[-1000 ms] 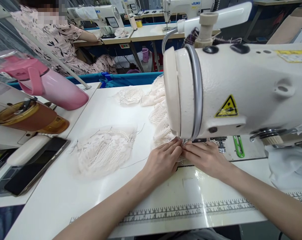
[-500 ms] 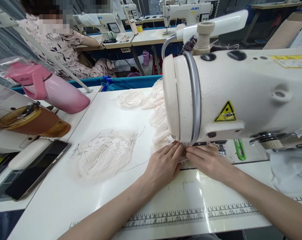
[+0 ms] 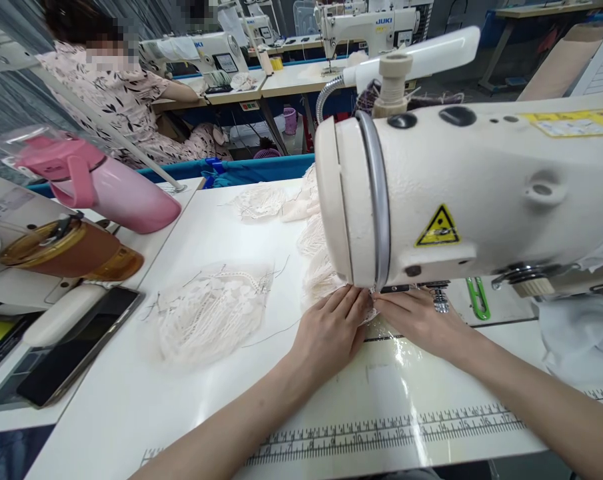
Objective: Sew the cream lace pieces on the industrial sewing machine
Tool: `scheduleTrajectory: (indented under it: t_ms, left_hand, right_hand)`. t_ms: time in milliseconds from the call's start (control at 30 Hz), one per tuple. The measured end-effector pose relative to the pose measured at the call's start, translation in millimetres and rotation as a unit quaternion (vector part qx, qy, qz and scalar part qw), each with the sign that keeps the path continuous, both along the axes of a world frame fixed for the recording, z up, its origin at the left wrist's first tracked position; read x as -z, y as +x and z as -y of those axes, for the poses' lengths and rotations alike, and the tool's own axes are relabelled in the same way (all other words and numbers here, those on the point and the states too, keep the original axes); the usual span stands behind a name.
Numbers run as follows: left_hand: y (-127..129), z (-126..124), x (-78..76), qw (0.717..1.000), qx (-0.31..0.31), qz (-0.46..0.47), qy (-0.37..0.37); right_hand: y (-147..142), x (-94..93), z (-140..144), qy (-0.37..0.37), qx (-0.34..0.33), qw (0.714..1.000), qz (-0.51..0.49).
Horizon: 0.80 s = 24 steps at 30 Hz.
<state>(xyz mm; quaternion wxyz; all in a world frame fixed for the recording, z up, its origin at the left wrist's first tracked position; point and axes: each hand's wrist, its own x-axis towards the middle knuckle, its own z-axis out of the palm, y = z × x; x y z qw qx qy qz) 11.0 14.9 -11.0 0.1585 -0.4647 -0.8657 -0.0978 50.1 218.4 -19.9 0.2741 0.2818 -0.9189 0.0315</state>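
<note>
Lace, cream and loosely woven, is what I am working here, and the small lace piece [image 3: 370,312] sits pinched between my fingertips right under the head of the sewing machine [image 3: 461,200], at about twelve o'clock from my wrists. Nearest me the printed ruler strip [image 3: 381,433] runs along the table edge [image 3: 106,413]. My left hand [image 3: 331,330] lies flat with its fingers pressed down on the lace, and my right hand [image 3: 416,320] meets it from three o'clock, fingertips bent onto the same edge; neither is clenched, both pin fabric to the bed. To do this well I judge I should keep the pressure even on both sides, hold the fingertips clear of the needle, which is hidden behind the machine head, and steer with small moves. At nine o'clock a finished lace stack [image 3: 208,313] lies well apart, with a phone [image 3: 76,347] further left, an amber bottle [image 3: 66,250] and a pink bottle [image 3: 101,187] beyond. More lace [image 3: 261,200] lies toward eleven o'clock, and a co-worker in a floral top [image 3: 126,100] sits at the far bench. Against the earlier frames, my hands have crept slightly forward and left under the head, and my view has shifted a little.
</note>
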Motion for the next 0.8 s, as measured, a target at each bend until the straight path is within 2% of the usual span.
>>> scheduleTrajectory:
  t_ms: [167,333,433,667,800]
  left_hand:
    - [1,-1,-0.6,1.0,-0.002,0.001,0.006]
    - [1,-2,-0.7,1.0,0.001,0.002,0.0]
    - [2,-3,-0.3,1.0,0.0,0.001,0.002]
    - [2,-4,0.6,1.0,0.001,-0.019,-0.006]
    - [0,-2,1.0,0.995,0.066,-0.068,-0.013]
  right_hand:
    - [0,-8.4,1,0.034,0.024,0.998,-0.044]
    - [-1,-6.6,-1,0.053,0.044,0.995,-0.067]
    - [-2,-5.4,-5,0.03,0.046,0.998,-0.03]
    - [-6,-10.0,-10,-0.063,0.001,0.995,0.073]
    - [-5,-13.0,-9,-0.057,0.002,0.997,0.057]
